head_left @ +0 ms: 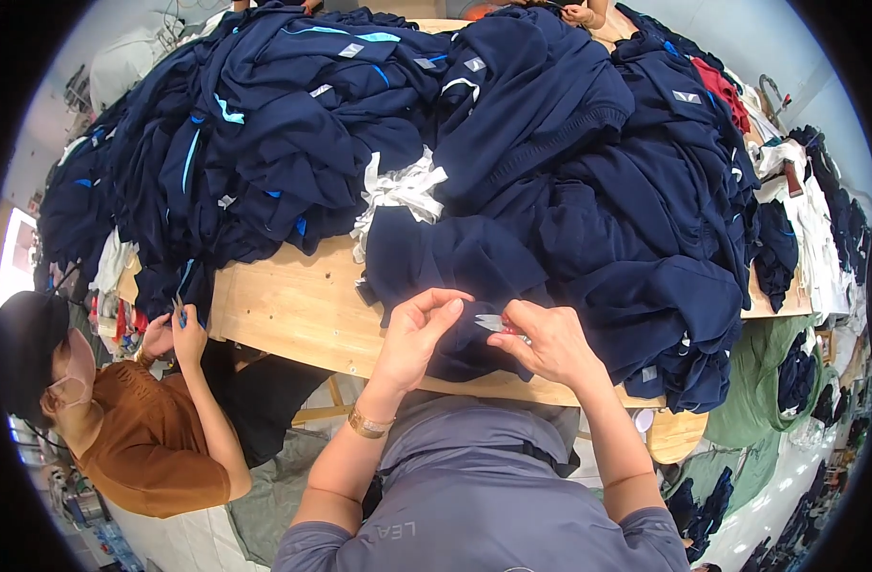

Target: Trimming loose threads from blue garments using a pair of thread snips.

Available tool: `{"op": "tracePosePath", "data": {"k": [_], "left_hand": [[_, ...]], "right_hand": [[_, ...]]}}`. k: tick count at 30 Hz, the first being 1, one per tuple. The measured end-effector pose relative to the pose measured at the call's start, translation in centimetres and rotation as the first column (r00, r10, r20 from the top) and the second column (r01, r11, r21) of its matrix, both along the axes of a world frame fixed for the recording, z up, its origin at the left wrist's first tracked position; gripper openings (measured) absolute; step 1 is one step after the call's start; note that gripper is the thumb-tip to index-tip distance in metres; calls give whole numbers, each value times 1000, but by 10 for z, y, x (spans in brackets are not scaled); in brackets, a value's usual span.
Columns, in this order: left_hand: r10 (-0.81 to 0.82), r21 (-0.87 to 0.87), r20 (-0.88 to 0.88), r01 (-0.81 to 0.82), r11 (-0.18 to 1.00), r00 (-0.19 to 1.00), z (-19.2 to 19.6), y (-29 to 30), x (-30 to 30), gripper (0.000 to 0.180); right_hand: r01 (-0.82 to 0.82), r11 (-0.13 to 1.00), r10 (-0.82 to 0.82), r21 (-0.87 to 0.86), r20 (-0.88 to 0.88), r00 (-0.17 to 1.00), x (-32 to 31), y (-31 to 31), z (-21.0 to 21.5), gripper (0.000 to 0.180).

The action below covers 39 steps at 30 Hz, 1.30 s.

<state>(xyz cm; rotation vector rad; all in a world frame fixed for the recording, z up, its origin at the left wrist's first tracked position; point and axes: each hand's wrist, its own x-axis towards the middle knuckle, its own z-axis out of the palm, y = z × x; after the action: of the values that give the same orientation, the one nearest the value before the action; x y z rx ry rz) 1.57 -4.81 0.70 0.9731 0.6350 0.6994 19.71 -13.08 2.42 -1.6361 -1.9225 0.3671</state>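
Centrally, our left hand (415, 329) pinches a navy garment (455, 253) between its fingertips (451, 308); right of these, our right hand (552, 345) grips thread snips (490, 322), blades leftward.

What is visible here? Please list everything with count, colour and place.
Wooden table: one, pale, centre
Navy garments: many, dark blue, heaped there
White strips: several, white, mid-heap
Red cloth: one, red, upper right
White cloths: several, white, far right
Green sheet: one, green, right
Co-worker: one, brown top, left, holding scissors
Small snips: one, red and silver, right hand
Others' hands: several, bare, top edge
Left hand: one, bare, at navy garments
Right hand: one, bare, holding small snips
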Motion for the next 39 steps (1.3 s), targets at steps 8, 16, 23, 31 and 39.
{"op": "tracePosePath", "data": {"k": [8, 16, 23, 31, 39], "left_hand": [[-2, 52, -63, 5, 999, 998, 0, 1, 0, 15], [-33, -216, 54, 44, 976, 998, 1, 3, -2, 16], [-33, -268, 62, 49, 962, 998, 3, 3, -2, 17], [-25, -212, 28, 30, 977, 999, 0, 1, -1, 17], [-5, -196, 54, 16, 981, 999, -1, 0, -1, 17]], "right_hand": [[50, 989, -65, 139, 107, 992, -1, 0, -3, 36], [44, 951, -127, 306, 256, 958, -2, -1, -9, 33], [36, 938, -147, 345, 302, 942, -2, -1, -9, 33], [34, 940, -144, 338, 306, 941, -6, 0, -8, 33], [94, 940, -170, 327, 210, 963, -5, -1, -12, 33]]}}
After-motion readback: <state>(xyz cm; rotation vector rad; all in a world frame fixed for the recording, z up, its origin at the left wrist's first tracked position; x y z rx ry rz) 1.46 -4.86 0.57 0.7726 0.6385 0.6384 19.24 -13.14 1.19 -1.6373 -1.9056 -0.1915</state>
